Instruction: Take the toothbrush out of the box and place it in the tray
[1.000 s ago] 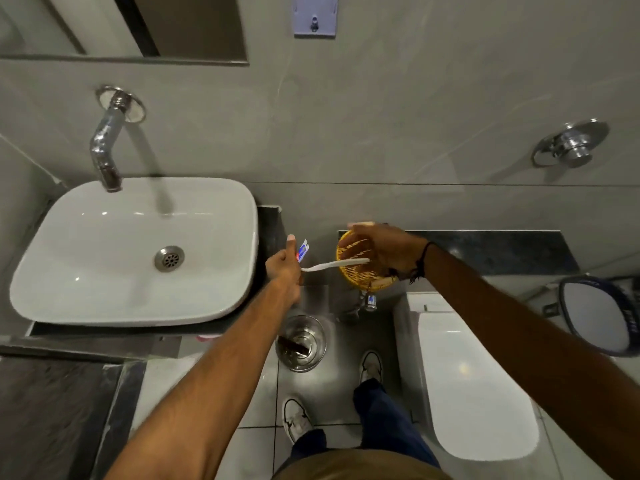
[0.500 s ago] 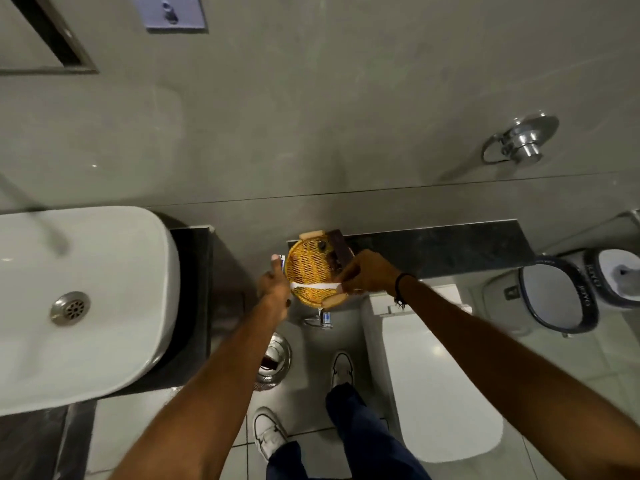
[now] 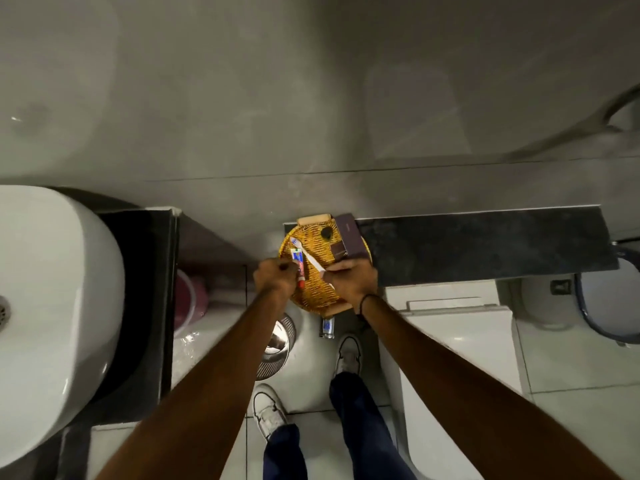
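A person's right hand [image 3: 351,277] pinches the handle end of a white toothbrush [image 3: 309,257] over a round wicker tray [image 3: 315,296], the brush running diagonally up and to the left with its head near the tray's far-left rim. The left hand [image 3: 275,277] is curled closed at the tray's left edge, its grip on a small red, white and blue toothpaste tube [image 3: 299,266] that lies alongside the toothbrush, the two crossing near the tray's centre. Whether brush and tube touch the weave or are held just above it cannot be told.

A dark purple box [image 3: 348,240] sits on the tray's far-right side, just beyond the right hand, with a flap [image 3: 338,252] folded open toward the tray's middle. A small black round object [image 3: 326,233] lies on the weave near the tray's far edge, just left of the box. Pale wooden handles [image 3: 313,220] show at the tray's far and near ends.

The tray rests at the left end of a dark stone ledge [image 3: 485,244] along a grey wall [image 3: 311,98]. To the right of the tray and below the ledge stands a white toilet [image 3: 457,358]. Well to the left of the tray is a white washbasin [image 3: 52,306] on a black table [image 3: 145,271]. Beneath the tray, on the tiled floor [image 3: 571,410], are a metal bin [image 3: 277,344], a small blue-and-silver fitting [image 3: 327,327] and the person's white shoes [image 3: 348,355].
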A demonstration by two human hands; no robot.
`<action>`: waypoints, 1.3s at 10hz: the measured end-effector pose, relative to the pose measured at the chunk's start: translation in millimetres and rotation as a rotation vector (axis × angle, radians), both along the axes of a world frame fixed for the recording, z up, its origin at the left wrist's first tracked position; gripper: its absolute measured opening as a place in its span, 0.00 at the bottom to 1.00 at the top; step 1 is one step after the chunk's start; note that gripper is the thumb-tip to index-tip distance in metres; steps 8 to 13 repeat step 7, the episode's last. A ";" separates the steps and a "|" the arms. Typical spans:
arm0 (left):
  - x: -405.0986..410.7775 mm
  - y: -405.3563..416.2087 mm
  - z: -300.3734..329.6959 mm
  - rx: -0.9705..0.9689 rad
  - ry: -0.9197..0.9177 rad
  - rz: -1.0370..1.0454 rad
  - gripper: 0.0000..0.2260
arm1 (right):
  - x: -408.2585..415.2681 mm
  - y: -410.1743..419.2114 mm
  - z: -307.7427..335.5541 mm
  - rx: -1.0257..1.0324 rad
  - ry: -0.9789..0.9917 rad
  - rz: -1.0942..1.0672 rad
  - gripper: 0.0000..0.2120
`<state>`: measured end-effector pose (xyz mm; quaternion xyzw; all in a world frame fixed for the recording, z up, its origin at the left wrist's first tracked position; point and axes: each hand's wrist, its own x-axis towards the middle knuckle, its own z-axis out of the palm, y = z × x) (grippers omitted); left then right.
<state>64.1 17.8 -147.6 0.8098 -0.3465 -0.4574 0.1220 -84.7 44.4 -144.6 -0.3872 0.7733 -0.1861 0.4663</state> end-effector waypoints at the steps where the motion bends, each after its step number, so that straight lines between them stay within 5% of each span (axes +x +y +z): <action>1: -1.3 -5.3 -6.1 -0.020 -0.111 -0.168 0.15 | 2.4 -0.4 -8.0 -0.032 0.093 0.087 0.14; 4: 6.4 -5.4 8.9 -0.068 -0.409 -0.420 0.13 | 9.9 -10.1 6.2 -0.029 0.452 0.422 0.13; 7: 56.4 5.7 123.1 -0.593 -0.494 -0.859 0.12 | 0.4 -11.1 137.5 -0.324 0.020 0.074 0.07; 13: 56.4 5.7 123.1 -0.593 -0.494 -0.859 0.12 | 0.4 -11.1 137.5 -0.324 0.020 0.074 0.07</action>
